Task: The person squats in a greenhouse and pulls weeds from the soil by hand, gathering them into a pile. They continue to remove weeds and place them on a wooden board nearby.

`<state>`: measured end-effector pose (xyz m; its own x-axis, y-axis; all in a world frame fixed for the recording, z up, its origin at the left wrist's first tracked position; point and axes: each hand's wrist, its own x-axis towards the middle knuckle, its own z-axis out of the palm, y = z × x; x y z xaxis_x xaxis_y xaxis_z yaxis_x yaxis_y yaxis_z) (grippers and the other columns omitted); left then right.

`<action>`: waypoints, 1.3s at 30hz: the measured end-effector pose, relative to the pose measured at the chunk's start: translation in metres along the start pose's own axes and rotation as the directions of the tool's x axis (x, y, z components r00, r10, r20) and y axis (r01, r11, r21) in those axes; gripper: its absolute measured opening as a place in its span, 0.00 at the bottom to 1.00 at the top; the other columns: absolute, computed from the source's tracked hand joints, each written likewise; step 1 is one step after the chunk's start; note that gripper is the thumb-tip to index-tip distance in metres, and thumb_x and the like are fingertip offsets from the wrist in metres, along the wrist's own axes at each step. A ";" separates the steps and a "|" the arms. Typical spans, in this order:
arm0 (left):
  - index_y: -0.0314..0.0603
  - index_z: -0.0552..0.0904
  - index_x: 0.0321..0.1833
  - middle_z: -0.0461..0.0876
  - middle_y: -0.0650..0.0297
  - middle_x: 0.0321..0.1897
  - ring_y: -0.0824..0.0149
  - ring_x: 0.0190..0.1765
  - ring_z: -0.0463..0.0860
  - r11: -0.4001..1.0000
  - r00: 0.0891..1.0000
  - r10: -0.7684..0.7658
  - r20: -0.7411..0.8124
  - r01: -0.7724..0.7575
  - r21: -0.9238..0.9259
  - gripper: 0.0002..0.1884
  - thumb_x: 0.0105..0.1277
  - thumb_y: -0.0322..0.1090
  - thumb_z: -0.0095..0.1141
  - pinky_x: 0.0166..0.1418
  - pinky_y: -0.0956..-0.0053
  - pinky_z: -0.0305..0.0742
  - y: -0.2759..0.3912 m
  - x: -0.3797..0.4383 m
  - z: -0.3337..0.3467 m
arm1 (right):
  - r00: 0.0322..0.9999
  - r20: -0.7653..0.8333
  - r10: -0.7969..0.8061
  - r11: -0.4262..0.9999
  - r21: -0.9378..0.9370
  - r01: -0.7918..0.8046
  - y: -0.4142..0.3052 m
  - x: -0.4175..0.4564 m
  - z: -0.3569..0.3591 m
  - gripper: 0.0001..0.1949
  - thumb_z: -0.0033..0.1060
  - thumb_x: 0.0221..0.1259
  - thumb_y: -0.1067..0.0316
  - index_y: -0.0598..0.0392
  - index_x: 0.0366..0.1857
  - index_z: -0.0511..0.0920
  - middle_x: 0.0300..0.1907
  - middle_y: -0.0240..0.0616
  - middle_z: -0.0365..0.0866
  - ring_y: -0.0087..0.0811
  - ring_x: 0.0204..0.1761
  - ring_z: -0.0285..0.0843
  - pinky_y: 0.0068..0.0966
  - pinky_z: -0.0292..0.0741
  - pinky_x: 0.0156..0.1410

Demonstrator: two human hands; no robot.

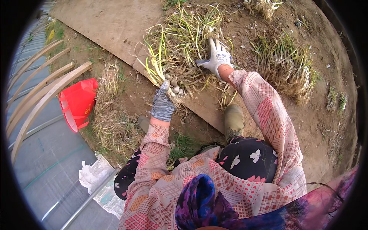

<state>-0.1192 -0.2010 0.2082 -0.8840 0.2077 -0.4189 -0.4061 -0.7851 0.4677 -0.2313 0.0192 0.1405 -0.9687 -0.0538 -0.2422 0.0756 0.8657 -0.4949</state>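
Note:
My left hand (163,102), in a striped grey glove, is closed around a bunch of bulb plants (156,67). Its long green and yellow leaves point up and away, and round pale bulbs with roots show beside my thumb. Over the right side of a loose heap of similar plants (184,43), my right hand (216,57) lies with the thumb spread out, in a white and grey coated glove. The fingertips reach in among the stems, so whether they hold any cannot be told.
Flat brown boards (115,26) lie under part of the heap. More plants are piled at the right (283,63) and left (110,115). A red bag (79,100) stands near curved wooden poles (49,95). White plastic film (99,178) lies at lower left.

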 end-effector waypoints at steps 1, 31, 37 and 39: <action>0.50 0.77 0.53 0.83 0.66 0.40 0.67 0.37 0.82 1.000 0.996 0.022 -0.088 -0.021 0.020 0.10 0.71 0.35 0.55 0.47 0.66 0.78 -0.004 0.001 0.007 | 0.998 0.054 0.010 1.000 -0.030 -0.008 0.002 0.006 -0.001 0.54 0.74 0.44 0.41 0.52 0.74 0.51 0.72 0.50 0.58 0.48 0.72 0.58 0.43 0.59 0.74; 0.41 0.77 0.54 0.84 0.58 0.45 0.60 0.46 0.83 0.998 0.957 0.003 -0.289 0.017 0.066 0.15 0.64 0.25 0.57 0.61 0.57 0.79 0.003 0.017 -0.041 | 0.903 -0.417 -0.106 0.924 0.293 0.244 0.068 -0.060 -0.008 0.23 0.72 0.48 0.62 0.44 0.51 0.79 0.57 0.37 0.76 0.46 0.63 0.69 0.40 0.66 0.68; 0.44 0.78 0.54 0.84 0.61 0.41 0.61 0.42 0.83 0.958 0.990 0.036 -0.136 0.004 0.286 0.16 0.63 0.33 0.62 0.59 0.56 0.80 0.018 0.006 -0.027 | 0.921 -0.155 -0.358 0.933 -0.088 0.348 0.035 -0.067 -0.002 0.24 0.72 0.48 0.51 0.38 0.52 0.79 0.68 0.40 0.65 0.49 0.73 0.54 0.52 0.51 0.75; 0.46 0.77 0.52 0.80 0.55 0.49 0.57 0.51 0.80 0.981 0.979 0.192 -0.074 -0.194 -0.020 0.14 0.66 0.36 0.60 0.65 0.49 0.73 0.032 -0.001 -0.015 | 0.879 -0.073 -0.472 0.880 -0.099 0.464 0.038 -0.075 -0.002 0.20 0.73 0.45 0.54 0.38 0.46 0.83 0.70 0.41 0.62 0.50 0.73 0.52 0.54 0.49 0.76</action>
<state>-0.1277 -0.2355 0.2122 -0.9260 0.0098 -0.3774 -0.2223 -0.8221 0.5241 -0.1566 0.0570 0.1411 -0.9043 -0.4192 0.0814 -0.4063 0.7862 -0.4657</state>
